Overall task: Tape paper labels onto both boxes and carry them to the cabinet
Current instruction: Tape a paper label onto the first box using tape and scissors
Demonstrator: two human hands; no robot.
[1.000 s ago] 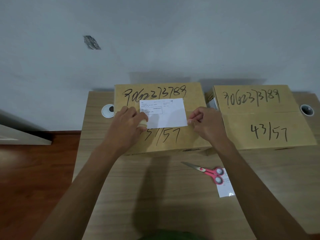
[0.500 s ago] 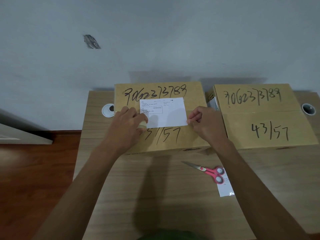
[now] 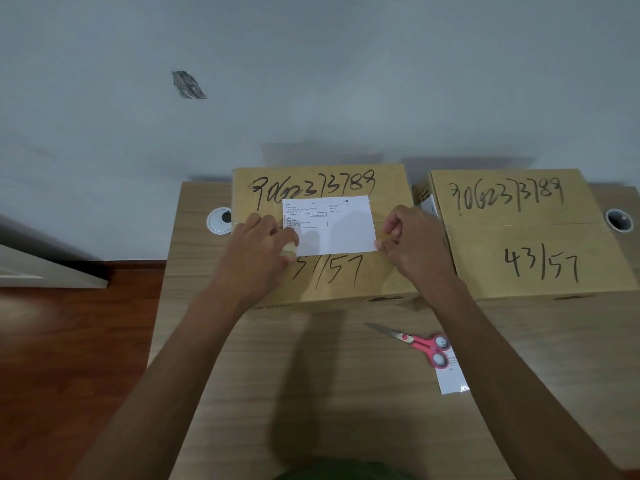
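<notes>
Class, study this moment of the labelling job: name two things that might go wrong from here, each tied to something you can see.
1. The paper label covers part of the handwritten numbers on the left box; taped like this, they may become unreadable.
2. The left hand holds a tape roll while the right hand pinches at the label's corner; the loose label could shift and end up crooked.

White paper label lies flat on left box. Left hand grips tape roll at label's left edge. Right hand pinches label's right edge. Right box beside. Pink scissors and second label on desk.
</notes>
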